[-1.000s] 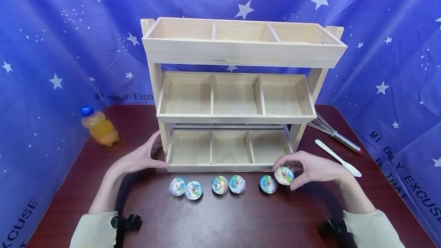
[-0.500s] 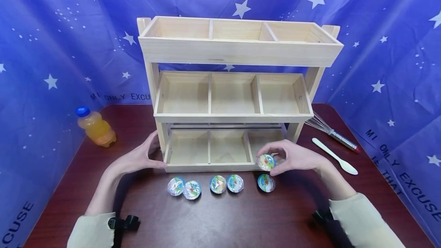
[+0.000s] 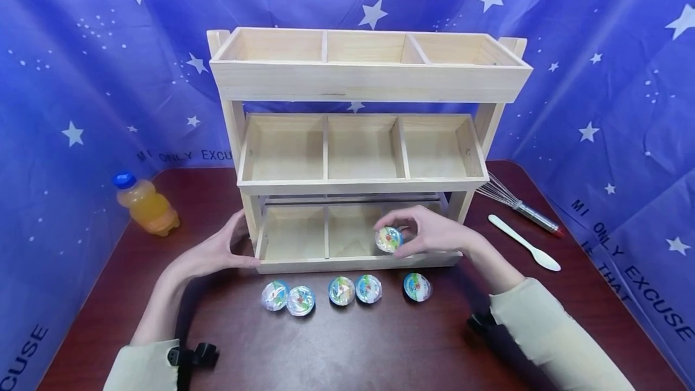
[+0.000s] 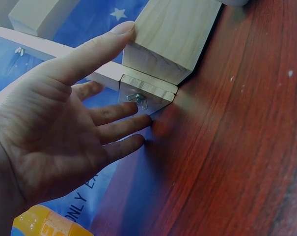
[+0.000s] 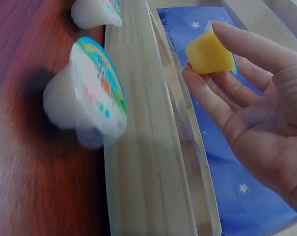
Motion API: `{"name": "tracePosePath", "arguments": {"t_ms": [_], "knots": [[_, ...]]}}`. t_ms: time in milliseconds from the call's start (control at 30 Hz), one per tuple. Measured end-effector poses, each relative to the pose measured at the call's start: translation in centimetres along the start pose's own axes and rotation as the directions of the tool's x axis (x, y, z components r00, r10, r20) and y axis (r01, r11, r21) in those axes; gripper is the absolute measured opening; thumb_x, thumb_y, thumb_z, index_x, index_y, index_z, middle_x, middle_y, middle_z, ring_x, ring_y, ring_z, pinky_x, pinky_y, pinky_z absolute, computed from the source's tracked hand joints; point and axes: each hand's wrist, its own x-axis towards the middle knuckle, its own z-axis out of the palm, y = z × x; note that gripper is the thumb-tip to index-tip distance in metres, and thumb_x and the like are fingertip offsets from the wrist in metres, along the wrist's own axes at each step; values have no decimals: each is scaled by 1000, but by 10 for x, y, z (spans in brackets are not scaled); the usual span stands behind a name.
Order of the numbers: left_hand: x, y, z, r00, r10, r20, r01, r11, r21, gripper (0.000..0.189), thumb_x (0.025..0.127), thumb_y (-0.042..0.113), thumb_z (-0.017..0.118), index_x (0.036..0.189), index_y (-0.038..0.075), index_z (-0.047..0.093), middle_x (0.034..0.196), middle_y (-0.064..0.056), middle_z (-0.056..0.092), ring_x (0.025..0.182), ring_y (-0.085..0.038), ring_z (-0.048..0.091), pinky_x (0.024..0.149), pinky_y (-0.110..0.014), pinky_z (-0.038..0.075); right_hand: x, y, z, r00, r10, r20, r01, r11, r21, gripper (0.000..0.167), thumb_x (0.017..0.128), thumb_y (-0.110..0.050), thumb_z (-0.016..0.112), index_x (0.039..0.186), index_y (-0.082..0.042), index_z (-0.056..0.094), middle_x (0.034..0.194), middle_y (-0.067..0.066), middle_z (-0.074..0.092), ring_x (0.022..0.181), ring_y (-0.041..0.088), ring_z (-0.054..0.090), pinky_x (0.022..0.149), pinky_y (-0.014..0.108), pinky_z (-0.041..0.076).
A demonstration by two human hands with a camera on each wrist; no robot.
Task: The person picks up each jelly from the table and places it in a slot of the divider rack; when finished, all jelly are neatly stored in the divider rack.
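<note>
My right hand (image 3: 437, 233) pinches a small jelly cup (image 3: 388, 239) between thumb and fingers, over the bottom tray's middle compartment. In the right wrist view the held cup's yellow filling (image 5: 204, 54) shows through its clear side. The wooden three-tier rack (image 3: 369, 83) stands on the table, each tier divided into three compartments. At its lower left corner is my left hand (image 3: 209, 253), thumb tip right at the bottom tray (image 3: 347, 265) and fingers extended along the side. In front lie several more jelly cups: a left pair (image 3: 275, 295), a middle pair (image 3: 341, 291) and a single cup (image 3: 417, 286).
An orange drink bottle (image 3: 146, 205) with a blue cap stands at the table's left. To the rack's right lie a whisk (image 3: 521, 205) and a white spoon (image 3: 523, 243). A blue star-print curtain (image 3: 586, 77) surrounds the table (image 3: 347, 349).
The right hand has lifted the jelly cup from the right end of the row and carried it up and left over the bottom tray. The left hand keeps its place at the rack.
</note>
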Motion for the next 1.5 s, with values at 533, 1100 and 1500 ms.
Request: {"name": "tracePosePath", "arguments": {"t_ms": [533, 1100, 1500], "knots": [[0, -1, 0, 1000, 8, 4, -8, 1000, 8, 114, 83, 25, 87, 163, 9, 7, 161, -29, 34, 150, -50, 33, 121, -70, 25, 62, -12, 22, 999, -12, -42, 7, 991, -134, 51, 84, -12, 83, 133, -13, 66, 116, 2, 73, 101, 12, 67, 92, 28, 58], [-2, 4, 1, 999, -33, 4, 32, 999, 32, 115, 83, 30, 87, 164, 12, 6, 164, -29, 30, 150, -51, 30, 120, -72, 23, 127, -35, 50, 999, 38, 7, -37, 988, -147, 54, 87, -19, 81, 138, -16, 63, 126, -1, 70, 114, 13, 63, 105, 33, 52], [-1, 3, 2, 1000, -11, 2, 11, 1000, 22, 113, 83, 28, 87, 163, 12, 8, 161, -27, 36, 149, -48, 35, 119, -70, 25, 165, -51, 67, 992, 24, 121, -6, 989, -148, 56, 86, -10, 80, 139, -8, 61, 135, 8, 66, 124, 20, 60, 105, 24, 49]]}}
